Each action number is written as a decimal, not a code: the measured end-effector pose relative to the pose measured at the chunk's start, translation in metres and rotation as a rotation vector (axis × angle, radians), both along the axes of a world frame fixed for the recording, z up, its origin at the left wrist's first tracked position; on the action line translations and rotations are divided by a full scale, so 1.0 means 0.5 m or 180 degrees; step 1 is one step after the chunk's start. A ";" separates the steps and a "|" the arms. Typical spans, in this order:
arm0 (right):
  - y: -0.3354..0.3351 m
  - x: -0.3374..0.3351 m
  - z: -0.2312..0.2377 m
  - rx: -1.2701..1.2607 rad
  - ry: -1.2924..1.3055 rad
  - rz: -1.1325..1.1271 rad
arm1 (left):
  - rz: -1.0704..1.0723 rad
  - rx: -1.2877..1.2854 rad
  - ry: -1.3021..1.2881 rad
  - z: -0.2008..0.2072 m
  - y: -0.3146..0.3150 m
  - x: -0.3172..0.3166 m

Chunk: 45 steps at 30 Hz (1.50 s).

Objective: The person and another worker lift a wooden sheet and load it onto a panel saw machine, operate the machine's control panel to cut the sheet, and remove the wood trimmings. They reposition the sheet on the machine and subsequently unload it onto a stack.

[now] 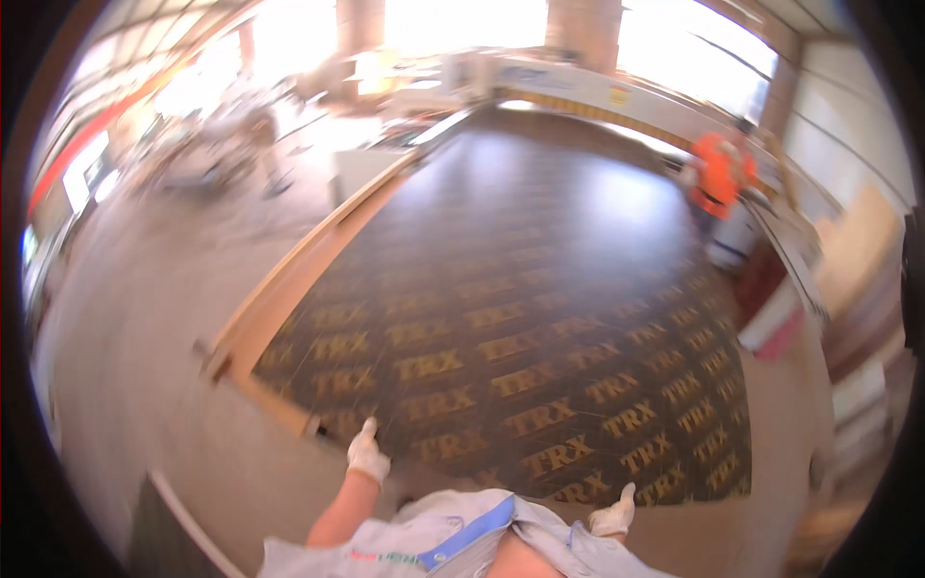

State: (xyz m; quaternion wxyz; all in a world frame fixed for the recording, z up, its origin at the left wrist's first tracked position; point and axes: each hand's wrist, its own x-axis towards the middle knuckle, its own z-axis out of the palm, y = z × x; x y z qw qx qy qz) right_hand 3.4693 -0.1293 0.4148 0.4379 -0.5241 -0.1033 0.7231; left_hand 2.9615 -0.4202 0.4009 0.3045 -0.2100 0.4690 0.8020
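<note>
A large dark brown film-faced plywood sheet [540, 318], printed with rows of gold lettering, stretches away from me. My left hand [368, 455], in a white glove, grips its near edge left of my body. The left thumb points forward over the edge and the fingers under it are hidden. Farther right, my right hand [615, 512], also gloved in white, holds the same edge with its thumb up; its other fingers are mostly out of sight. The sheet's far part lies toward a long machine beam [559, 82].
A wooden-edged rail [318, 241] runs along the sheet's left side. At the far right, a person in an orange top [721, 173] stands beside the sheet. Boards [858, 250] lean on the right, and blurred equipment [212, 144] stands far left. A pale-edged panel [193, 525] is low on the left.
</note>
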 end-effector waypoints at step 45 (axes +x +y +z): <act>-0.006 0.050 0.027 -0.0293 0.0714 0.0045 | 0.0239 0.0288 -0.0309 0.112 0.070 -0.018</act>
